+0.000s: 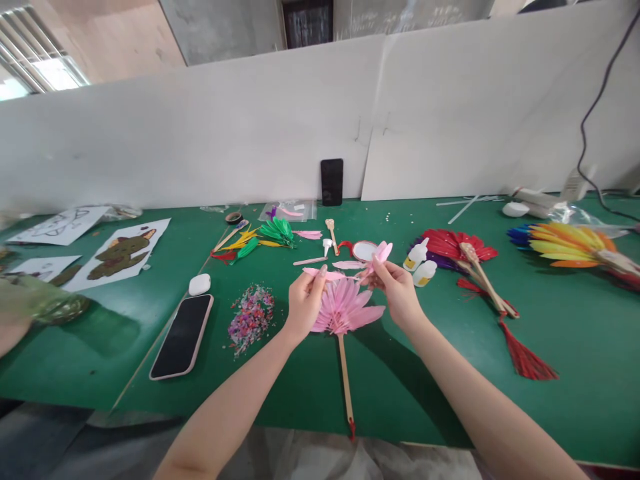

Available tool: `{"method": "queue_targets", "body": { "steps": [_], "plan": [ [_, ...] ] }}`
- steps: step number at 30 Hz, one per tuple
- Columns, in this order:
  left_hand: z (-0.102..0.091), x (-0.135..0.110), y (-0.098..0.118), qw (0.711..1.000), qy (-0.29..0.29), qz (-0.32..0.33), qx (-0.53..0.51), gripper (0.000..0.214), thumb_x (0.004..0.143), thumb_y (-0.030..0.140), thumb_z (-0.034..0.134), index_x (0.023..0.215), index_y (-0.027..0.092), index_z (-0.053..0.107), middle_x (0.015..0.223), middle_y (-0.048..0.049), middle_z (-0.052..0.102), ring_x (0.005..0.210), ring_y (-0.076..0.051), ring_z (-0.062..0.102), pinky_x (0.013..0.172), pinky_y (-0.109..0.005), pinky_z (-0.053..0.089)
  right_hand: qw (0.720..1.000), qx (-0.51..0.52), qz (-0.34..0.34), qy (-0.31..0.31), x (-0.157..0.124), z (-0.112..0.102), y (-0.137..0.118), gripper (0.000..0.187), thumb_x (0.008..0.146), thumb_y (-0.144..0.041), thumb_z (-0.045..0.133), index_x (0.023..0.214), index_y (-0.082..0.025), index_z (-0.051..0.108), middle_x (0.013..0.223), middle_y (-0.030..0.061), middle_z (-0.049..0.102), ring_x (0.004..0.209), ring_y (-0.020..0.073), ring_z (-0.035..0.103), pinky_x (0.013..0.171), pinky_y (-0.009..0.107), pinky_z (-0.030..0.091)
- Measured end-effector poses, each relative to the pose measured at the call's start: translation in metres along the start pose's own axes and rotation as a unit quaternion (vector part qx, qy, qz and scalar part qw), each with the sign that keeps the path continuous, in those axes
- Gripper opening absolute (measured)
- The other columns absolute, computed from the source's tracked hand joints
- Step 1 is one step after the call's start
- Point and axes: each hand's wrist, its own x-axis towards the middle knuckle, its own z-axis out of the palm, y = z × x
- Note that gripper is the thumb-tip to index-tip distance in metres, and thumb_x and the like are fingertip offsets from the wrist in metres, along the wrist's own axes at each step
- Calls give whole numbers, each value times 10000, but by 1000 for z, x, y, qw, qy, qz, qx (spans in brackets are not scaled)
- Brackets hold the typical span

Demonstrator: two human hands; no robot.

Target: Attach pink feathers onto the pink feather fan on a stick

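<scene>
Between thumb and fingers, my left hand point(305, 300) pinches a pink feather point(315, 272). My right hand point(396, 288) grips pink feathers point(383, 252) too, their tips pointing up past the thumb; how many is unclear. Both hands hover over the upper edge of a pink feather fan point(350, 308), which lies on the green table with its wooden handle point(345, 380) toward me. A red cord point(352, 429) hangs at the handle's end. Just beyond my hands lie loose pink feathers point(349, 265) and a round white disc point(365, 251). Two glue bottles point(416, 255) point(425, 273) stand beside my right hand.
Left of the fan are a pile of colourful bits point(251, 319), a phone point(181, 338) and a white case point(200, 285). Green and yellow feathers point(277, 231) lie farther back. On the right are a red fan point(457, 245) and a rainbow fan point(565, 245). Another person's arm point(13, 333) shows at far left.
</scene>
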Motion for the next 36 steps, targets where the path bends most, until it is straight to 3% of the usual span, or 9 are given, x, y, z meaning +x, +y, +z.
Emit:
{"method": "queue_targets", "body": {
  "steps": [6,9,16,19,22,24,26,31,36],
  "plan": [
    [-5,5,4,996,62,-30,-58,411,823,507,516,590,168,492,453,55,402,380,-52,335,375,-210,251,997,-12,-16,68,10,-13,2,424,681,-596,639,670,-178,570,571,1,601,433,96,502,436,234,383],
    [-12,13,5,994,74,-15,-78,404,819,498,529,598,160,522,464,46,427,377,-47,341,369,-206,255,984,-160,-48,54,19,-28,5,466,741,-636,539,642,-181,551,508,3,575,406,114,505,443,250,389],
    [-11,18,1,992,22,-44,-112,387,786,493,576,625,142,590,491,43,432,385,-37,345,375,-210,249,775,-607,-163,55,23,-42,18,397,831,-528,497,781,-174,669,712,85,671,585,191,597,465,261,297],
    [-10,17,1,992,21,-55,-110,390,778,502,577,636,141,612,478,49,408,383,-38,334,380,-212,239,745,-631,-198,90,19,-38,17,450,871,-517,436,763,-153,678,797,124,673,602,185,600,453,264,272],
    [-10,17,1,993,14,-58,-103,399,775,508,575,623,141,605,462,53,387,381,-40,331,380,-213,233,813,-534,-217,82,12,-26,10,469,884,-528,404,766,-158,667,798,116,666,610,174,594,476,264,327],
    [-10,16,1,993,-8,-61,-98,399,767,511,582,609,144,588,454,52,394,382,-44,340,380,-213,239,908,-387,-161,-10,5,-16,4,492,858,-584,411,749,-168,649,735,89,663,590,166,594,481,258,375],
    [-9,15,1,993,-36,-67,-92,400,763,508,588,583,153,554,447,50,409,379,-48,348,379,-213,248,965,-223,-44,-130,-2,-5,-1,535,826,-643,407,758,-165,638,668,65,658,534,153,590,430,244,373],
    [-7,14,-1,992,-90,-67,-63,413,787,493,567,545,162,522,422,53,381,371,-56,351,383,-214,261,945,-57,116,-302,-14,7,-5,417,766,-561,587,779,-148,639,598,25,662,424,85,547,369,185,294],
    [-7,15,-2,988,-130,-69,-38,406,786,507,558,578,160,534,426,58,375,376,-59,348,388,-209,266,940,-29,160,-299,-14,5,-3,345,695,-467,702,757,-131,659,638,34,687,492,92,611,422,175,379]
  ]
}}
